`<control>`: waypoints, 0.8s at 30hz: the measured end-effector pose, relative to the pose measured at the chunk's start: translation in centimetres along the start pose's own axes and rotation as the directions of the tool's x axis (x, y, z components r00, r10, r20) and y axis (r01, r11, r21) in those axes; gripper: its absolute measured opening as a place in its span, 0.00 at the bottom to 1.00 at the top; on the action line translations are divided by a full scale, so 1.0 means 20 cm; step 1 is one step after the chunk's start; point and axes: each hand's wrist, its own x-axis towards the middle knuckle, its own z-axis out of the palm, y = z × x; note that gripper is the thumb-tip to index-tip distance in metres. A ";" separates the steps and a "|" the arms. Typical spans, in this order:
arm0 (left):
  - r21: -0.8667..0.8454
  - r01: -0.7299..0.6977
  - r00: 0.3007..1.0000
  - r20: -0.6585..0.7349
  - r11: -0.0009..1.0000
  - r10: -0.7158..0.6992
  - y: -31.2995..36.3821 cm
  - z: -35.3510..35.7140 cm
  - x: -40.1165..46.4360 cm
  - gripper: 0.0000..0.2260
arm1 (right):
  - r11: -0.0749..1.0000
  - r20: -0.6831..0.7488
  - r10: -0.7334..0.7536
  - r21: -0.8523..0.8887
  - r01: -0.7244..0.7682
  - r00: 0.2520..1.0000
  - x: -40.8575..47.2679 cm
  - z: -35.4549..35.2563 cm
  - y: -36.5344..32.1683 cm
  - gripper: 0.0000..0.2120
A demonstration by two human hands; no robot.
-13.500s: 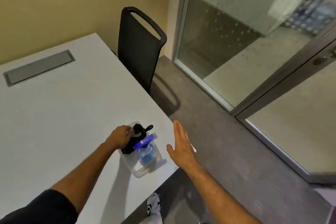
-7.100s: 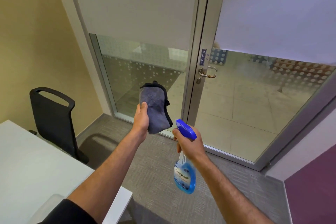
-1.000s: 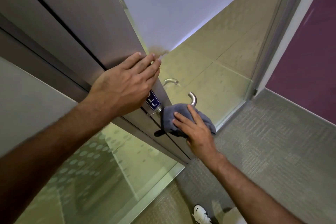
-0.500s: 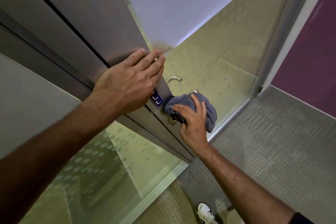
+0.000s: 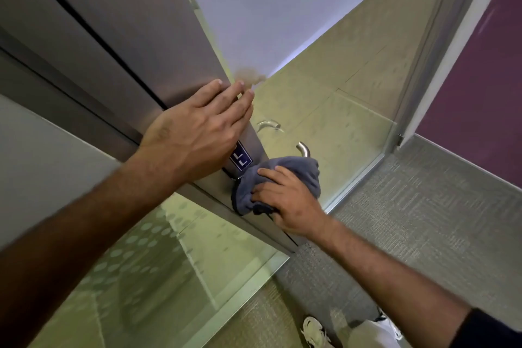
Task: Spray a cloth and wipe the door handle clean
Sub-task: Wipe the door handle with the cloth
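A grey cloth [image 5: 299, 171] is bunched around the metal door handle [image 5: 304, 149], whose curved free end sticks out above the cloth. My right hand [image 5: 285, 200] grips the cloth against the handle near its base on the door stile. My left hand [image 5: 197, 135] lies flat with fingers together on the metal door frame [image 5: 180, 45], partly covering the blue PULL sign [image 5: 241, 158]. A second handle [image 5: 268, 125] shows through the glass on the far side. The spray bottle is not in sight.
The glass door panel [image 5: 333, 110] runs right to a metal jamb [image 5: 423, 45] and a purple wall [image 5: 480, 87]. Grey carpet [image 5: 423, 223] covers the floor. A white shoe [image 5: 313, 330] shows at the bottom. A frosted dotted glass panel [image 5: 158, 271] lies lower left.
My right hand has slid the cloth down along the handle toward its base, so the handle's curved end shows again. My left hand stays pressed on the frame.
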 end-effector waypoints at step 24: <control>-0.034 -0.006 0.998 0.066 0.999 0.008 0.00 0.00 0.00 0.29 | 0.904 -0.205 0.382 0.287 -0.318 0.901 0.06 -0.13 0.03 0.24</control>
